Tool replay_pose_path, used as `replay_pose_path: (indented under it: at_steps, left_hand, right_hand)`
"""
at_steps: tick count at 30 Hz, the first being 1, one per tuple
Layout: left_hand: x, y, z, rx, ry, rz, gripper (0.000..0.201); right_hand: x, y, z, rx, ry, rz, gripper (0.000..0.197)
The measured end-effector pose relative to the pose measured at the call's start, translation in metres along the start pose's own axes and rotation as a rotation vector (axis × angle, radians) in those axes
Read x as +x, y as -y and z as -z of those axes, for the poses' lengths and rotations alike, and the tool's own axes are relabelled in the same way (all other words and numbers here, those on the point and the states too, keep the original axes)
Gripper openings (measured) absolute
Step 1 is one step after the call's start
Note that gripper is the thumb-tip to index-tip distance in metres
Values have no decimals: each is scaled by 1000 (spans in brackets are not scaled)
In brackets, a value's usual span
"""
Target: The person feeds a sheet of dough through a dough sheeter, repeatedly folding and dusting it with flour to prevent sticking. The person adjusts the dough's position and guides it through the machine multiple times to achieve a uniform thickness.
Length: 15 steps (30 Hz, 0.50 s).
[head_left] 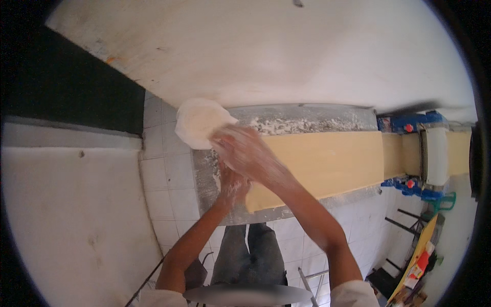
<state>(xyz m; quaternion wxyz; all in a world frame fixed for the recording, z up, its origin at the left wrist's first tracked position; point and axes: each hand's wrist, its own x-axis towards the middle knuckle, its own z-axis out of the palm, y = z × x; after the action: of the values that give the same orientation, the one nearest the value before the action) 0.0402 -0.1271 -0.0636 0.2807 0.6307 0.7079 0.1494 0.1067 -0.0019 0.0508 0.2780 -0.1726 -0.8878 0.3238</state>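
My right hand [243, 152], dusted white and blurred by motion, crosses above my left hand [234, 184] near the left end of a grey table [203, 176]. The hands seem to touch, and the right one covers the left one's fingers. Whether anything lies between them does not show. Just beyond my right hand's fingers sits an open white bag [200, 120] with pale powder, like flour. A long, flat sheet of yellow dough [327, 158] stretches along the table to the right of my hands.
At the right, the dough runs into a dough-sheeting machine with blue sides [427, 120] and a pale roller [437, 156]. White powder [307, 125] lies along the table's far edge, by the wall. A green stool [446, 201] and a yellow board [417, 256] stand at lower right.
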Motion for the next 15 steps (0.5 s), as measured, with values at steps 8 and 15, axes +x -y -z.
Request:
replay_pose_path:
  at_steps: [8, 15]
  left_hand:
    - [-37, -47, -48, -32, -120, -238, 69]
    - [-13, -21, -5, 287, 40, -287, 86]
  right_hand:
    - [81, -42, -115, -281, 392, -492, 35]
    - [38, -28, -51, -149, -17, -439, 34]
